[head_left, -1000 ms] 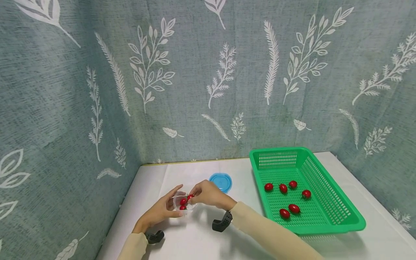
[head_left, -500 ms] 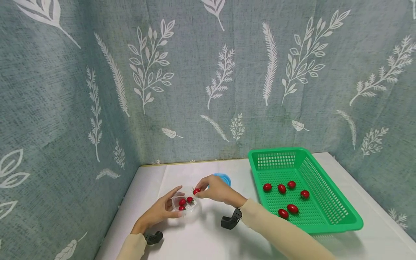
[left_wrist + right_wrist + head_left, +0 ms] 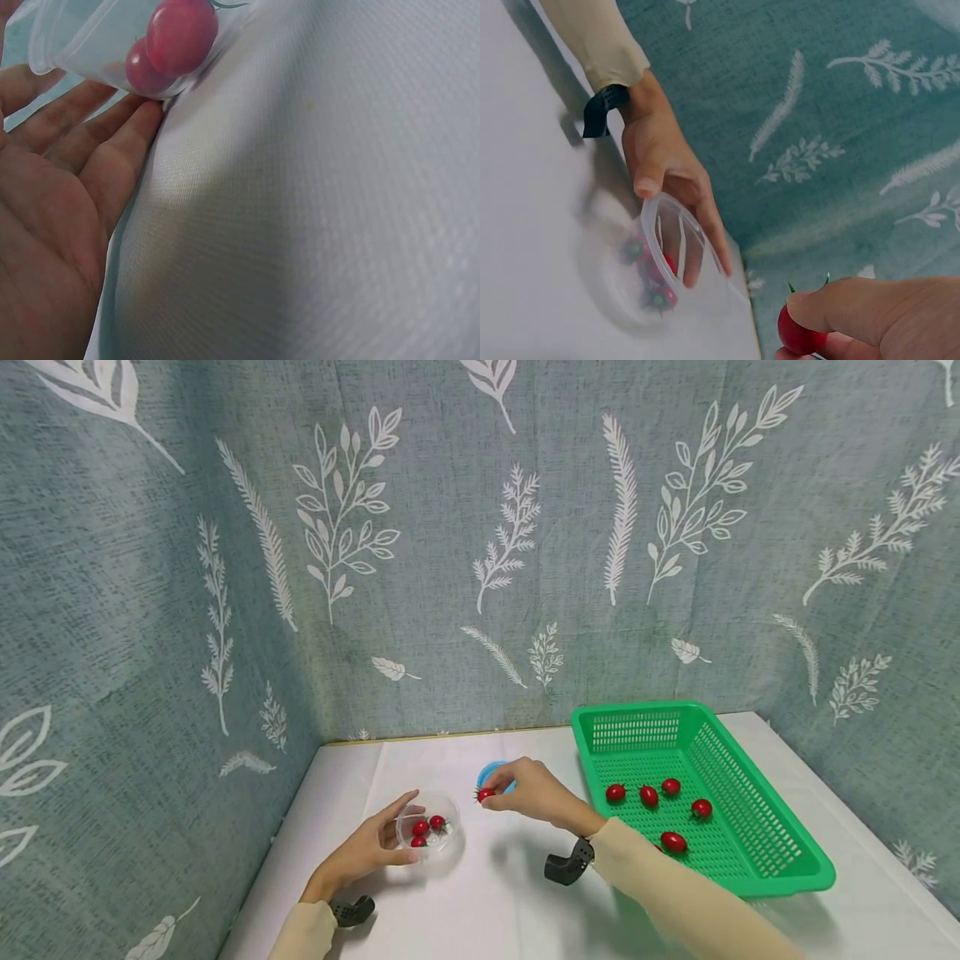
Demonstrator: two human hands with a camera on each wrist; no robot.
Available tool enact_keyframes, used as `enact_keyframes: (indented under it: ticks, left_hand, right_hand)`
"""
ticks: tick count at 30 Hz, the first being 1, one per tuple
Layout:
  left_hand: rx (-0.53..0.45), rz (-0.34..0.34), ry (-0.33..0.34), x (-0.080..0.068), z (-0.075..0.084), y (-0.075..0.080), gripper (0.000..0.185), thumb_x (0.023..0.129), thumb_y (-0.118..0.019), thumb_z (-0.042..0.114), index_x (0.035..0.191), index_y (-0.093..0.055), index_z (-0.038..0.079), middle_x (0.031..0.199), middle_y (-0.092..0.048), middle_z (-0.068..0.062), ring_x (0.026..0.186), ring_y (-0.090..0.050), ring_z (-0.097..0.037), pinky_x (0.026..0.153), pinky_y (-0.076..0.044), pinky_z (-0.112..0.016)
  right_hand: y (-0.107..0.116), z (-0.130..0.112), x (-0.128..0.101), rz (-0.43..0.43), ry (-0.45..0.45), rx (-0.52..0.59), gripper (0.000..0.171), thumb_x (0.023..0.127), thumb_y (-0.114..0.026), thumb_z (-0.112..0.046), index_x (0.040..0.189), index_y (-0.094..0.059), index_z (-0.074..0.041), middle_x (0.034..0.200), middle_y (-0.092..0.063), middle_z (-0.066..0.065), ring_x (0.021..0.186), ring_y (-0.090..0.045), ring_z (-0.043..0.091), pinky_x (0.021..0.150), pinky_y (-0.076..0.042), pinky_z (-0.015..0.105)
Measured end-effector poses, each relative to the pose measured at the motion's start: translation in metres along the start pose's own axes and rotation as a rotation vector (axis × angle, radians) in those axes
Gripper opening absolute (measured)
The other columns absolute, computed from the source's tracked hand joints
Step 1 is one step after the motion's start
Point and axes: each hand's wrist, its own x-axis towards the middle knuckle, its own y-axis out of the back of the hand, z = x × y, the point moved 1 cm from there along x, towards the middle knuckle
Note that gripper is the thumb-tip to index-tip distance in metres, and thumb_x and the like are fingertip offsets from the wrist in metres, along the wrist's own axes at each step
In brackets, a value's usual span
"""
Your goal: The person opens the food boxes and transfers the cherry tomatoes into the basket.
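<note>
My left hand (image 3: 366, 847) holds a small clear plastic tub (image 3: 455, 817) on the table, thumb at its near side and fingers round the far side. In the left wrist view the fingers (image 3: 124, 142) touch the tub's wall. Three cherry tomatoes (image 3: 420, 828) lie inside the tub. To the right of it, raised above the table, my right hand (image 3: 534, 792) pinches another cherry tomato (image 3: 485, 795) by thumb and fingers. Green stem leaves show on this tomato (image 3: 799, 334) in the right wrist view. Behind the right hand lies a blue round lid (image 3: 488, 771), partly hidden.
A green perforated basket (image 3: 757, 777) stands on the right of the white table (image 3: 480, 910), with several cherry tomatoes (image 3: 648, 796) inside. The right forearm covers its near left corner. Leaf-patterned curtains (image 3: 450, 568) close off the back and both sides.
My right hand has lifted a cherry tomato out of the tub and carried it right, toward the blue lid. The left hand has stayed at the tub.
</note>
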Motion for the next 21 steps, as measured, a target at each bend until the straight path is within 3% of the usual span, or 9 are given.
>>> enact_keyframes:
  ticks: [5, 12, 15, 18, 21]
  left_hand:
    - [0.016, 0.001, 0.005, 0.000, -0.001, 0.000, 0.100, 0.089, -0.083, 0.010, 0.166, -0.020, 0.016, 0.159, -0.038, -0.021, 0.148, -0.034, -0.039, 0.117, -0.035, -0.041]
    - [-0.007, -0.003, -0.003, 0.000, -0.001, 0.000, 0.099, 0.088, -0.083, 0.008, 0.166, -0.021, 0.016, 0.159, -0.037, -0.022, 0.148, -0.034, -0.040, 0.109, -0.039, -0.019]
    - [-0.007, -0.008, -0.008, 0.000, -0.001, 0.000, 0.099, 0.088, -0.082, 0.008, 0.166, -0.021, 0.017, 0.159, -0.037, -0.022, 0.148, -0.033, -0.040, 0.108, -0.038, -0.017]
    - [-0.003, -0.009, -0.005, 0.000, -0.001, 0.001, 0.098, 0.089, -0.082, 0.009, 0.166, -0.021, 0.018, 0.159, -0.037, -0.021, 0.149, -0.033, -0.040, 0.114, -0.036, -0.026]
    - [0.007, -0.007, -0.005, 0.000, -0.001, 0.001, 0.098, 0.090, -0.082, 0.010, 0.166, -0.021, 0.018, 0.159, -0.038, -0.020, 0.149, -0.031, -0.040, 0.120, -0.029, -0.044]
  right_hand:
    - [0.013, 0.010, -0.008, 0.022, -0.025, 0.010, 0.012, 0.089, -0.083, -0.025, 0.099, -0.079, -0.018, 0.088, -0.070, -0.008, 0.083, -0.063, 0.015, 0.069, -0.053, 0.034]
    - [0.034, 0.019, -0.020, 0.044, -0.025, 0.003, 0.012, 0.092, -0.080, -0.026, 0.101, -0.079, -0.017, 0.091, -0.071, -0.006, 0.085, -0.061, 0.017, 0.066, -0.052, 0.035]
    - [0.042, 0.024, -0.025, 0.039, -0.039, 0.031, 0.013, 0.093, -0.078, -0.025, 0.103, -0.079, -0.016, 0.094, -0.070, -0.003, 0.085, -0.061, 0.020, 0.066, -0.052, 0.036]
    - [0.050, 0.032, -0.029, 0.048, -0.079, 0.052, 0.014, 0.094, -0.078, -0.026, 0.104, -0.079, -0.017, 0.097, -0.067, 0.000, 0.085, -0.060, 0.023, 0.066, -0.052, 0.036]
    - [0.059, 0.038, -0.033, 0.076, -0.110, 0.059, 0.014, 0.093, -0.079, -0.026, 0.104, -0.079, -0.017, 0.098, -0.067, 0.001, 0.087, -0.059, 0.024, 0.065, -0.051, 0.036]
